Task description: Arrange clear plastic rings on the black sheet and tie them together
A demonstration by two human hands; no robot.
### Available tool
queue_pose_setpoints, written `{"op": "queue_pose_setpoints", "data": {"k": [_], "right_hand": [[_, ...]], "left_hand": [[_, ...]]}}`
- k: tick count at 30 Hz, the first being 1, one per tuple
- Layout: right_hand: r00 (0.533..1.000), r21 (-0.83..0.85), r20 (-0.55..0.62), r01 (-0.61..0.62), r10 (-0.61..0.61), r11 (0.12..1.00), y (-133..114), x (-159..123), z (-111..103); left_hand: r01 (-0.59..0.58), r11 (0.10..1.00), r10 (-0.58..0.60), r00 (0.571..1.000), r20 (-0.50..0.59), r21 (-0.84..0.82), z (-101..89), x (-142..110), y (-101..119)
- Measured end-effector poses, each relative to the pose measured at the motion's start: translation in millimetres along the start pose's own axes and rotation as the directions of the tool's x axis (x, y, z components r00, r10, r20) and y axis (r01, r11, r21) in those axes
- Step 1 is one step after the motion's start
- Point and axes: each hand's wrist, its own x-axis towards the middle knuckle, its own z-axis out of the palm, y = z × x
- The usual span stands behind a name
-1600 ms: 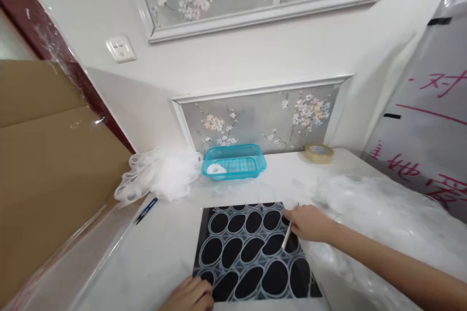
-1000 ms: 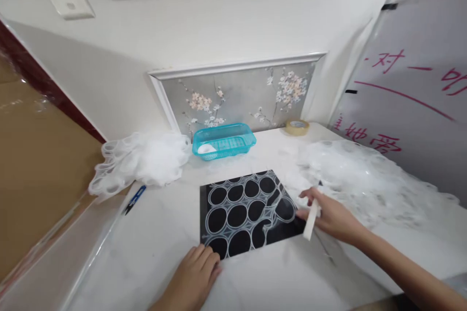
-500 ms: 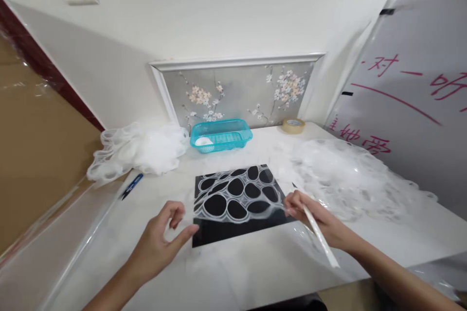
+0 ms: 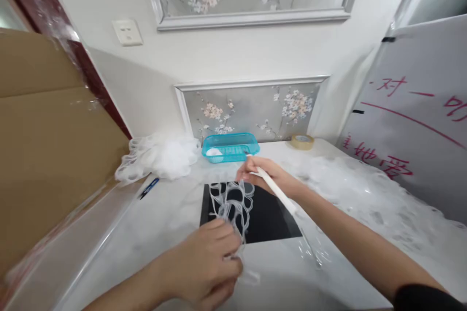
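Observation:
A black square mat (image 4: pixel 266 216) lies on the white table (image 4: pixel 168 233). A white ring-patterned mesh (image 4: pixel 233 204) hangs lifted off the mat, stretched between both hands. My left hand (image 4: pixel 207 262) is closed on the mesh's lower end near the mat's front edge. My right hand (image 4: pixel 262 175) is raised above the mat's far edge, pinching the mesh's upper end and gripping a thin white stick (image 4: pixel 277 192) that slants down toward me.
A turquoise basket (image 4: pixel 230 147) and a tape roll (image 4: pixel 302 142) stand by the back wall. White mesh heaps lie at the left (image 4: pixel 156 158) and right (image 4: pixel 368 194). A blue pen (image 4: pixel 147 188) lies near the cardboard (image 4: pixel 47 155). A lettered white board (image 4: pixel 412 121) leans at right.
The mesh lay flat on the mat; now it is peeled off and bunched between both hands. My left hand closed on it, and my right hand rose toward the basket.

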Motion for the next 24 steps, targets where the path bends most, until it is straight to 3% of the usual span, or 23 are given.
{"op": "queue_pose_setpoints", "data": {"k": [1, 2, 3, 4, 5, 7, 8, 9, 11, 13, 15, 17, 20, 23, 24], "right_hand": [[0.982, 0.064, 0.182, 0.029, -0.040, 0.998, 5.4, 14.8, 8.3], [0.927, 0.123, 0.366, 0.034, -0.077, 0.992, 10.5, 28.3, 22.7], [0.828, 0.166, 0.554, -0.008, -0.086, 0.986, 14.6, 39.2, 42.0], [0.698, 0.206, 0.708, -0.058, -0.108, 0.977, 17.4, 47.1, 64.2], [0.600, 0.233, 0.787, -0.073, -0.144, 0.970, 18.8, 51.6, 86.7], [0.488, 0.278, 0.849, -0.085, -0.203, 0.957, 19.0, 52.8, 123.3], [0.489, 0.301, 0.843, -0.085, -0.224, 0.950, 18.8, 51.3, 133.7], [0.533, 0.323, 0.813, -0.081, -0.233, 0.943, 19.1, 49.9, 137.7], [0.709, 0.357, 0.674, -0.066, -0.208, 0.932, 22.2, 50.2, 126.4], [0.897, 0.369, 0.425, -0.049, -0.122, 0.928, 26.2, 55.1, 94.4], [0.989, 0.358, 0.148, -0.026, -0.029, 0.933, 24.5, 60.0, 50.4], [0.997, 0.305, -0.073, -0.001, 0.024, 0.952, 10.5, 58.9, 5.2], [0.963, 0.171, -0.265, 0.003, 0.043, 0.985, -34.8, 41.9, -43.5], [0.949, 0.057, -0.315, 0.005, 0.013, 0.998, -89.3, 15.1, -59.4], [0.942, 0.001, -0.335, 0.011, -0.010, 1.000, -104.9, 6.4, -59.7]], "left_hand": [[-0.054, 0.998, 0.053, 0.998, 0.033, 0.029, -2.5, -4.9, 6.0], [-0.092, 0.995, 0.090, 0.994, 0.060, 0.046, -4.0, -9.3, 11.3], [-0.113, 0.992, 0.108, 0.991, 0.080, 0.059, -5.2, -13.6, 16.0], [-0.116, 0.991, 0.110, 0.990, 0.086, 0.072, -6.6, -18.0, 20.1], [-0.104, 0.990, 0.097, 0.992, 0.081, 0.091, -8.7, -22.7, 23.9], [-0.040, 0.989, 0.035, 0.999, 0.040, 0.143, -16.2, -33.4, 31.6], [0.002, 0.985, -0.001, 1.000, -0.003, 0.171, -21.4, -39.2, 35.5], [0.042, 0.981, -0.032, 0.998, -0.054, 0.190, -27.2, -45.3, 39.3], [0.099, 0.977, -0.072, 0.987, -0.143, 0.187, -39.4, -58.6, 44.4], [0.135, 0.983, -0.109, 0.973, -0.203, 0.120, -51.1, -73.9, 42.2], [0.222, 0.975, -0.207, 0.936, -0.284, 0.021, -63.9, -90.2, 30.0], [0.424, 0.905, -0.413, 0.863, -0.292, -0.027, -81.1, -103.2, 10.5], [0.618, 0.766, -0.638, 0.697, -0.328, -0.176, -119.2, -107.4, -16.7], [0.576, 0.777, -0.629, 0.706, -0.325, -0.253, -161.3, -89.1, -24.1], [0.590, 0.759, -0.650, 0.663, -0.372, -0.274, -172.2, -79.1, -22.6]]}}
